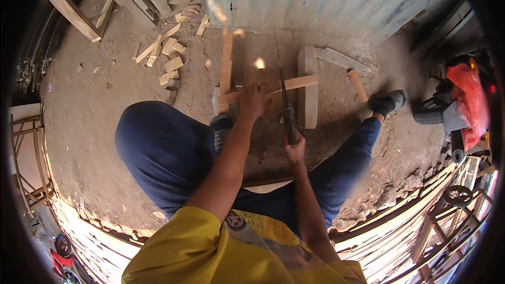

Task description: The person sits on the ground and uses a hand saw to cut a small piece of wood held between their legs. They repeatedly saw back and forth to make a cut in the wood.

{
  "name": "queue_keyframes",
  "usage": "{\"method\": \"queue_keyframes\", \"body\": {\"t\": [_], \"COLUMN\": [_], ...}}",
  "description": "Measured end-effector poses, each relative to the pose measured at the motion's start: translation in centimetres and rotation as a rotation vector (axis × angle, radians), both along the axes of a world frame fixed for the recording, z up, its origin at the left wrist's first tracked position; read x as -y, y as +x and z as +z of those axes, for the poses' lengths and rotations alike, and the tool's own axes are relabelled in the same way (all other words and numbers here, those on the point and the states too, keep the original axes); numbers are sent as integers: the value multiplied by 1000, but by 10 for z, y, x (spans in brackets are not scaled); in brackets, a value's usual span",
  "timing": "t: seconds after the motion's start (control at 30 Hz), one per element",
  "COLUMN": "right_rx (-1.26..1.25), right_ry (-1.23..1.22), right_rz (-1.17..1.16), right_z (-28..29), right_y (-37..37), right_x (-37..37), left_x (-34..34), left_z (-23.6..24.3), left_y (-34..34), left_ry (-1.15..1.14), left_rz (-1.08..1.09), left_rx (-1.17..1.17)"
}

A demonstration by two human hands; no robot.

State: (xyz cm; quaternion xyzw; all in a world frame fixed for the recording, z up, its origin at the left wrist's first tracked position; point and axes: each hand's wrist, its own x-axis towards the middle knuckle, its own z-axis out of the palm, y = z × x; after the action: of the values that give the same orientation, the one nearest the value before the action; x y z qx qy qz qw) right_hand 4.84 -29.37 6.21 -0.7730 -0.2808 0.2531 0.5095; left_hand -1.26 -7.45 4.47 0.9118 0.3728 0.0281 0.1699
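Observation:
My right hand (294, 150) is wrapped round the dark handle of a handsaw (284, 93), whose long narrow blade points away from me. The blade lies across a narrow wooden strip (302, 82). To the left of the saw, my left hand (254, 101) grips that strip from above, fingers bent over it. The strip's right end rests on a thick wooden block (310, 106). Its left end lies over a long reddish timber (226, 68) on the ground. My left foot is beside that end, partly hidden by my forearm.
Small wood offcuts (173, 64) are scattered at the left. Longer boards (73, 11) lean farther back. A corrugated metal sheet (326, 0) stands ahead. Right of the block lie a short wood piece (358, 85) and a grey board (343, 60). A red plastic bag (467, 102) hangs far right.

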Motion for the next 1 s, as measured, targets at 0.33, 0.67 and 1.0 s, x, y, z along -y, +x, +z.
{"method": "queue_keyframes", "body": {"t": [0.33, 0.67, 1.0], "right_rx": [183, 156, 23], "right_ry": [23, -98, -54], "right_rz": [152, 183, -74], "right_z": [30, 36, 57], "right_y": [-9, -15, -14], "right_x": [-9, -5, 5], "left_x": [20, 24, 23], "left_z": [-16, 15, 7], "left_y": [-6, -12, -20], "left_ry": [101, -29, 32], "left_rz": [64, 65, 61], "left_rx": [-89, -251, -182]}}
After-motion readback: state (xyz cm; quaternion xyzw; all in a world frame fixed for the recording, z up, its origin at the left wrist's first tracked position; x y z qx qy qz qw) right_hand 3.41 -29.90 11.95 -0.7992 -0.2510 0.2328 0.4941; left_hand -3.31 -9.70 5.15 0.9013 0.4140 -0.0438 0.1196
